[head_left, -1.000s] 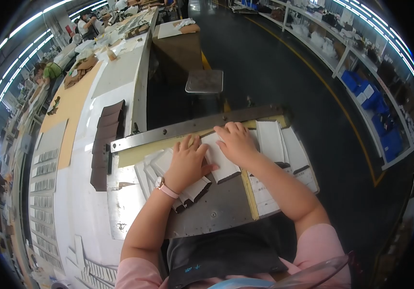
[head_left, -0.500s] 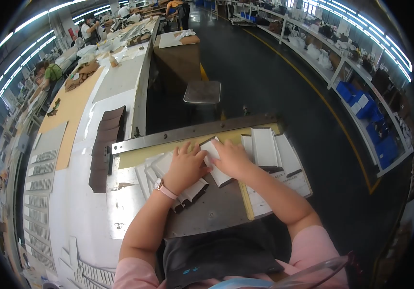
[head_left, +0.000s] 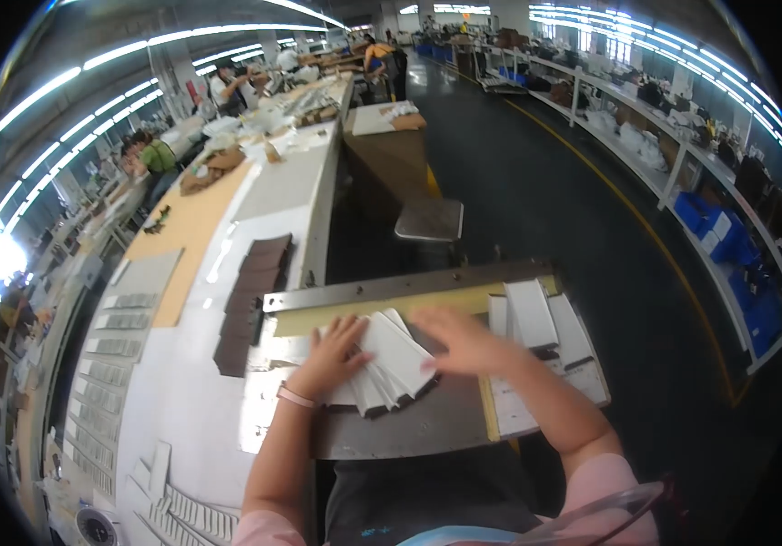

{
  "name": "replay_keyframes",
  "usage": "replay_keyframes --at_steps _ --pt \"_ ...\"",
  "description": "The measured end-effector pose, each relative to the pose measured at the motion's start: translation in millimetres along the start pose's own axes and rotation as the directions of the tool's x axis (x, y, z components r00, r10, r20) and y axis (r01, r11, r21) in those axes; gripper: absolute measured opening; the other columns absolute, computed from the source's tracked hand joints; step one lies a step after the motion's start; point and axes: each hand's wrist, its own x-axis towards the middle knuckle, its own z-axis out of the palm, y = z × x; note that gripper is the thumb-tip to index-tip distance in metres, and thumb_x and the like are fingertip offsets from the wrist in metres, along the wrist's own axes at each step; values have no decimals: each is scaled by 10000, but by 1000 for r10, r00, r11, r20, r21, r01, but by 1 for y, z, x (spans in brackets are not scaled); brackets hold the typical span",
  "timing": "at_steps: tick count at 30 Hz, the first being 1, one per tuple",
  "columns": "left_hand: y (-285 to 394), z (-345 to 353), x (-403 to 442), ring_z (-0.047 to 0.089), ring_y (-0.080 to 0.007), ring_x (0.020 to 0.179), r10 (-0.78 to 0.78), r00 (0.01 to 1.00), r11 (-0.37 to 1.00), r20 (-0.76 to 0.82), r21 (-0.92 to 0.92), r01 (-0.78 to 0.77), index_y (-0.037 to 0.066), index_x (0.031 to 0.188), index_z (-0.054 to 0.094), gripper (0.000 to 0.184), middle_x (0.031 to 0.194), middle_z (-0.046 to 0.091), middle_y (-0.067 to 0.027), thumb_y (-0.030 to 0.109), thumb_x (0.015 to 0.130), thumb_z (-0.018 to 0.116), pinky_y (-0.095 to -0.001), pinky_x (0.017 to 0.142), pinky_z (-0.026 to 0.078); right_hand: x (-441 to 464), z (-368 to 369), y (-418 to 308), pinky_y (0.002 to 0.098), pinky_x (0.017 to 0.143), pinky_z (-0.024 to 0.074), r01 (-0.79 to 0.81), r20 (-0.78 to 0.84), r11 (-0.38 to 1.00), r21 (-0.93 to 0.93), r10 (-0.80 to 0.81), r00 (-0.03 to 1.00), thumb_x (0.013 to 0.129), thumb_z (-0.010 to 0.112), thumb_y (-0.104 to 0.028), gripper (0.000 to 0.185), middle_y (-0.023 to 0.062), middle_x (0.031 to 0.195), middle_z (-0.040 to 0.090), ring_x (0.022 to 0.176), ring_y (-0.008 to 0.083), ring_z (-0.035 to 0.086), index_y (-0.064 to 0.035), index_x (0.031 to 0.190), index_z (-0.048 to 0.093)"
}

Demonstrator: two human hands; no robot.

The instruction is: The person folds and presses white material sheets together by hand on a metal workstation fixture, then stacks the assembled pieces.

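A fan of white strips with dark brown edges (head_left: pixel 396 364) lies on the metal plate (head_left: pixel 409 432) in front of me. My left hand (head_left: pixel 329 357) rests on the left part of this fan, fingers spread. Just to the right of the strips is my right hand (head_left: pixel 464 344), slightly blurred, with its thumb and fingers apart and nothing visible between them. Whether its thumb touches the nearest strip I cannot tell. Beyond my right hand, a stack of similar white pieces (head_left: pixel 531 314) sits on a white board with a yellow edge (head_left: pixel 511 414).
A metal bar (head_left: pixel 400 284) runs along the plate's far edge. To the left, dark brown folded pieces (head_left: pixel 252 300) and rows of grey strips (head_left: pixel 118 364) lie on the long table (head_left: pixel 200 409). A stool (head_left: pixel 429 220) stands ahead; shelves with blue bins (head_left: pixel 727 237) line the right.
My right hand has moved right, off the single strip. That strip now lies over the fan beside my left hand. The whole view has shifted as my head turned.
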Motion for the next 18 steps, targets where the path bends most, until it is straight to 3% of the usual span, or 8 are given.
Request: replay_keyframes --at_steps 2,5,8,11,14,15,18 --pt "8 -3 3 198 -376 1470 -35 999 999 24 -4 35 204 1496 353 669 1571 294 -135 447 924 601 -636 1133 92 4 20 -30 450 1157 269 100 334 995 -2 -94 938 807 717 -467 853 215 1498 357 1397 417 296 -65 1474 371" --pt "0 2 3 186 -381 1472 -30 1000 1000 2 4 30 212 1502 339 688 1572 288 -140 461 918 603 -625 1139 86 6 20 -36 454 1161 265 67 340 997 -44 -48 939 812 706 -474 801 190 1513 354 1412 396 285 -54 1437 432" --pt "1 4 3 189 -386 1468 -17 1000 1000 -13 19 17 186 1499 340 729 1570 285 -152 492 898 617 -640 1129 100 5 18 -24 439 1140 305 71 307 996 48 -83 948 855 678 -409 599 159 1475 432 1380 405 346 -80 1342 563" --pt "3 4 0 201 -391 1461 10 1000 999 -24 45 -9 132 1483 362 810 1562 290 -171 542 848 653 -670 1110 120 6 22 -13 421 1040 417 84 207 983 162 -117 971 905 632 -325 390 161 1307 597 1237 385 526 -107 1227 658" --pt "4 1 0 190 -394 1463 13 1000 999 -17 37 -12 126 1478 374 891 1563 285 -171 576 784 705 -668 1112 113 8 2 -23 408 902 493 -223 54 917 330 218 974 937 587 -224 281 158 1098 693 1042 359 645 -120 1181 680" --pt "5 1 0 189 -397 1462 3 1000 1000 -16 26 -3 130 1477 379 911 1563 286 -171 584 764 719 -669 1113 111 9 1 -18 405 834 508 -159 -211 930 331 238 948 935 591 -197 274 173 1007 706 955 331 672 -66 1160 674" --pt "7 -3 1 172 -413 1464 -36 999 999 13 24 36 143 1472 393 944 1567 271 -179 603 725 744 -674 1112 98 10 -33 -16 385 805 515 -176 -460 778 603 519 720 927 602 -181 261 178 999 702 960 335 665 -24 1119 681"
